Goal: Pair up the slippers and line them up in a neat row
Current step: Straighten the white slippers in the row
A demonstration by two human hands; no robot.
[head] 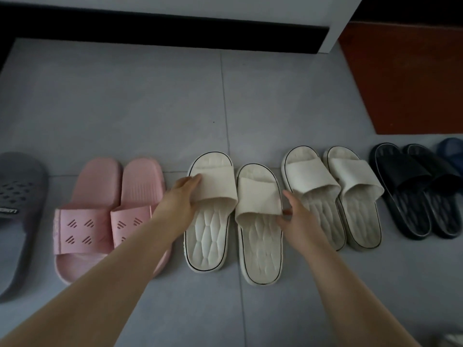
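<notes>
Slippers lie in a row on the grey tiled floor. My left hand (181,199) grips the strap of a cream slipper (209,236) in the middle. My right hand (299,219) pinches the strap edge of its cream partner (260,246), which sits slightly nearer to me. A pink pair (100,216) lies to the left with its straps toward me. To the right lies a second cream pair (333,196), then a black pair (421,191).
A grey slipper (17,209) lies at the far left edge and a blue one (451,149) peeks in at the far right. A dark red mat (411,78) and a white cabinet corner (335,23) stand beyond the row.
</notes>
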